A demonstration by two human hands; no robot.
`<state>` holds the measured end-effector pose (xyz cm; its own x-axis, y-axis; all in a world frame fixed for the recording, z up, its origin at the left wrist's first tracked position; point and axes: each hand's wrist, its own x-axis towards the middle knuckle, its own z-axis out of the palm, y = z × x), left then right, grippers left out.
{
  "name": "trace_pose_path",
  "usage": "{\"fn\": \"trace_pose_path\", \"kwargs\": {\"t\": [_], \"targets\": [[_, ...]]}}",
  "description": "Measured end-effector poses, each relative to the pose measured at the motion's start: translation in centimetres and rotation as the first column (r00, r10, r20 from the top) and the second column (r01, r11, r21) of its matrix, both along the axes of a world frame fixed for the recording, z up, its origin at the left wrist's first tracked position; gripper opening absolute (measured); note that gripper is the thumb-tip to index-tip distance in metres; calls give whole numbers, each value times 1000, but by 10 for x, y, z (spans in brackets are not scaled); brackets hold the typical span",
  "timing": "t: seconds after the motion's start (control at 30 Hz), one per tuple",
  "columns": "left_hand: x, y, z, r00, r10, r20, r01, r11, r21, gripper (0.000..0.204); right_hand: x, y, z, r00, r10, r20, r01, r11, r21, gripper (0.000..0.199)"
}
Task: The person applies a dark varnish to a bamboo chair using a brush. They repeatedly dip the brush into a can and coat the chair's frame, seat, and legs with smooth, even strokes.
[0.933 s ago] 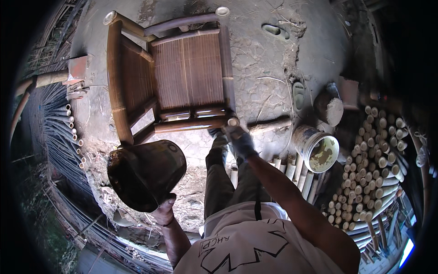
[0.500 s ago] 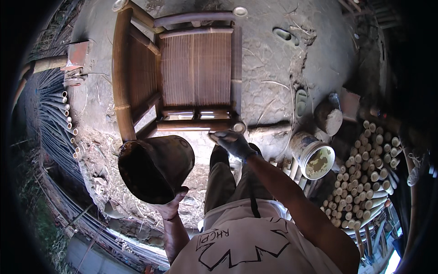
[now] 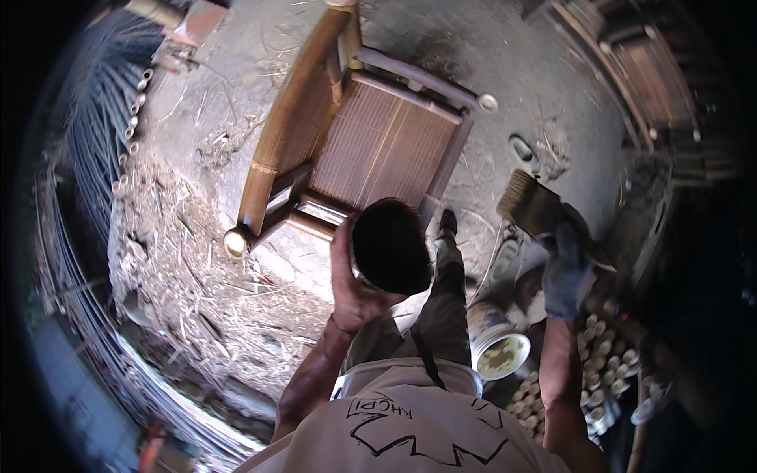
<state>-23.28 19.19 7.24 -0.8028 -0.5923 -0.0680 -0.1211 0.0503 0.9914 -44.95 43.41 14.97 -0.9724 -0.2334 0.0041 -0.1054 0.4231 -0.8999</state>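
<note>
Your left hand [image 3: 353, 293] clasps the dark bucket [image 3: 392, 246] by its side, mouth unblocked; your right hand [image 3: 564, 276] grasps the flat brush [image 3: 529, 205] behind its bristles, leaving them free.

"What's underneath it all?"

"A rough grey floor [image 3: 579, 94]. Taking the middle of the view as the dial's centre, a brown bamboo chair [image 3: 386, 146] stands on it at twelve o'clock."

"And clockwise from there?"

"A greenish slipper [image 3: 523, 150] at two (the paler shape near three is too blurred to name), then a white pail [image 3: 486, 323] between four and five."

"The other side?"

"Pale shavings [image 3: 209, 288], strewn loosely around eight."
</note>
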Motion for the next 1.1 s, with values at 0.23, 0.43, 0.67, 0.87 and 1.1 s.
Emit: {"fn": "trace_pose_path", "kwargs": {"t": [0.23,0.43,0.67,0.87,1.1], "targets": [[-80,49,11,988,151,17,-141,954,-265,134,-41,-56,104,829,557,44,-558,829,42,29],[-140,106,20,949,312,-35,-312,923,-225,135,-99,-71,70,445,873,-199,-824,486,289,19],[-174,163,25,893,451,-10,-444,874,-199,132,-136,-55,59,214,925,-312,-811,347,471,21],[-176,184,18,860,511,-15,-502,838,-214,132,-139,-50,53,103,938,-331,-834,263,485,23],[-166,189,9,829,558,-31,-548,800,-243,133,-130,-55,45,-15,951,-309,-810,170,561,28]]}}
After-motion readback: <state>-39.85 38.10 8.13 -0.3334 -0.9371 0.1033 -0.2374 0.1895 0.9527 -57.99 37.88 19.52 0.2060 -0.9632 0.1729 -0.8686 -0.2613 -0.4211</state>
